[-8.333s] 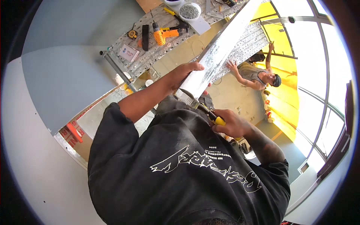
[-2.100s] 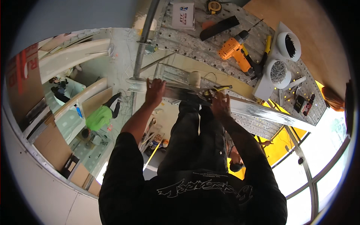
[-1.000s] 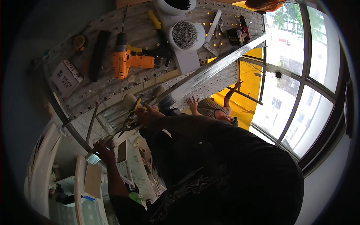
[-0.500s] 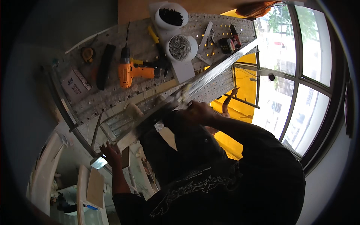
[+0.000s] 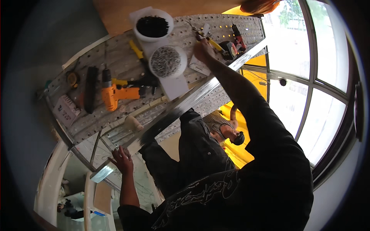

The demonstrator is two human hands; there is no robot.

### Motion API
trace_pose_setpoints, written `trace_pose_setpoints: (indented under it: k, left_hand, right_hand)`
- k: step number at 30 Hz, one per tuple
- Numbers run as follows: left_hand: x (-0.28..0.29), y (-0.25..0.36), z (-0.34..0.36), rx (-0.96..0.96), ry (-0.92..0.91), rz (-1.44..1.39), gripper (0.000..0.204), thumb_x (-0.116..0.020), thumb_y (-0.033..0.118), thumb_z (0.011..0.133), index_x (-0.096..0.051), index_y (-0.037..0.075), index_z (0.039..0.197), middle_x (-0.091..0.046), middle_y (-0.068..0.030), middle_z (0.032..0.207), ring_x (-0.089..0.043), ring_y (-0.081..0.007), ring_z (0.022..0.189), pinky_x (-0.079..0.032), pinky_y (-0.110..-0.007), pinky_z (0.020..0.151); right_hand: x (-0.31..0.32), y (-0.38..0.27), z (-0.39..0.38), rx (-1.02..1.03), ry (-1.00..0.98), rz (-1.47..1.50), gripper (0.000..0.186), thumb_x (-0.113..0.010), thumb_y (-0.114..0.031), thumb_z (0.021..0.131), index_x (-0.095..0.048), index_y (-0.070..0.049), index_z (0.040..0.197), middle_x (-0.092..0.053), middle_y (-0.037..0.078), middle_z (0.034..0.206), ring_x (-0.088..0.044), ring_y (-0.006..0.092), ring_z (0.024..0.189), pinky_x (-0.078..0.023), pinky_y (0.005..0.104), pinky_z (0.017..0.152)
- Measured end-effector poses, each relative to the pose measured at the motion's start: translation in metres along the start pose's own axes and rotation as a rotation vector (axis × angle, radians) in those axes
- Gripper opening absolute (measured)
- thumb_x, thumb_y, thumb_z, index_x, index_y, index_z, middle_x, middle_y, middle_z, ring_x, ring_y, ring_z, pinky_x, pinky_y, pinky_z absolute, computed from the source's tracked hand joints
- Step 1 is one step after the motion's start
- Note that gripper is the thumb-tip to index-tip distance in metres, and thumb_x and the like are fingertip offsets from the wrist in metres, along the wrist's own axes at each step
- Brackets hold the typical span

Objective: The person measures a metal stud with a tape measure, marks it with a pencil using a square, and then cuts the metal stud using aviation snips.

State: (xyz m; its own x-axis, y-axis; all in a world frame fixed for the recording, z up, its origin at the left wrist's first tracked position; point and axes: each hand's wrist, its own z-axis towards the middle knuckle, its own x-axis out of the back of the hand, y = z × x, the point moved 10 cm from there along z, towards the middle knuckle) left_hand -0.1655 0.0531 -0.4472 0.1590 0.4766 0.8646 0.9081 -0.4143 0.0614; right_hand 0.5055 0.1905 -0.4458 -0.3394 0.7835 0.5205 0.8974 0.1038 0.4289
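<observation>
Window [image 5: 289,46], dark-framed, bright, seen at far right. Platform [image 5: 119,50], perforated metal, spread across the far side and strewn with tools. Channel [image 5: 200,92], long and silvery, set on a slant from near left to far right, along the platform's near edge. Second person [image 5: 217,123], striped top and dark cap, seen at right beside the dark trousers [image 5: 192,142] of the wearer.

Hands held well apart. Left hand [image 5: 123,161]: fingers laid on the channel close to its near left end; whether it is clamped there cannot be told. Right hand [image 5: 203,52]: stretched across the channel to the far right of the platform, placed at the snips; closure of the fingers cannot be told.

Orange drill [image 5: 113,94], laid at left of the platform. Two white tubs, set mid-platform: far tub [image 5: 170,23] filled with black fasteners, near tub [image 5: 184,61] with grey ones. Black bar [image 5: 91,89], laid just left of the drill. Snips [image 5: 214,43], yellow-handled, partly covered by the right hand. Box [image 5: 64,109], white, placed at far left.
</observation>
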Motion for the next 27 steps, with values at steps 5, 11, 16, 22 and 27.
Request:
trace_pose_setpoints:
  k: [5, 11, 16, 22, 27]
  left_hand:
    - [0.008, 0.081, 0.008, 0.043, -0.121, 0.015, 0.116, -0.094, 0.025, 0.065, -0.025, 0.018, 0.158, -0.034, -0.0196, 0.154, -0.027, -0.0421, 0.15, -0.014, -0.073, 0.119]
    - [0.028, 0.187, 0.025, 0.12, -0.06, 0.017, 0.115, -0.091, 0.027, 0.067, -0.023, 0.014, 0.159, -0.024, -0.0264, 0.161, -0.019, -0.0455, 0.153, -0.016, -0.073, 0.118]
    - [0.039, 0.227, 0.017, 0.433, -0.08, -0.074, 0.118, -0.089, 0.027, 0.07, -0.016, 0.014, 0.161, -0.019, -0.0266, 0.164, -0.016, -0.0465, 0.154, -0.017, -0.072, 0.118]
    - [-0.006, 0.213, -0.007, 0.813, 0.431, -0.644, 0.111, -0.079, 0.022, 0.07, -0.016, -0.004, 0.159, -0.021, -0.0349, 0.158, -0.024, -0.05, 0.147, -0.022, -0.056, 0.121]
    - [-0.01, 0.249, 0.0, 1.082, 0.385, -0.923, 0.097, -0.074, 0.023, 0.086, -0.015, -0.011, 0.155, -0.025, -0.0348, 0.154, -0.029, -0.0478, 0.143, -0.026, -0.056, 0.119]
  right_hand:
    - [0.021, 0.026, -0.01, -0.484, 0.362, 1.356, 0.051, -0.06, -0.035, 0.097, -0.05, -0.009, 0.141, -0.061, 0.023, 0.129, -0.059, 0.0425, 0.122, -0.047, 0.0531, 0.104]
    - [-0.033, 0.044, -0.036, -0.147, 0.381, 1.179, 0.031, -0.059, -0.032, 0.096, -0.06, -0.009, 0.117, -0.066, 0.021, 0.12, -0.059, 0.0417, 0.123, -0.051, 0.0502, 0.098]
    - [-0.159, 0.078, -0.021, -0.429, 0.259, 1.198, 0.028, -0.061, -0.031, 0.09, -0.065, -0.005, 0.099, -0.072, 0.021, 0.103, -0.068, 0.0412, 0.105, -0.054, 0.0508, 0.087]
    - [-0.194, 0.064, 0.033, -0.2, 0.333, 0.596, 0.017, -0.064, -0.025, 0.086, -0.076, -0.013, 0.089, -0.07, 0.01, 0.102, -0.068, 0.0316, 0.102, -0.055, 0.0435, 0.082]
    - [-0.169, 0.076, -0.006, -0.087, 0.503, -0.147, 0.01, -0.066, -0.018, 0.089, -0.064, -0.01, 0.095, -0.065, 0.008, 0.091, -0.066, 0.0272, 0.093, -0.051, 0.0421, 0.076]
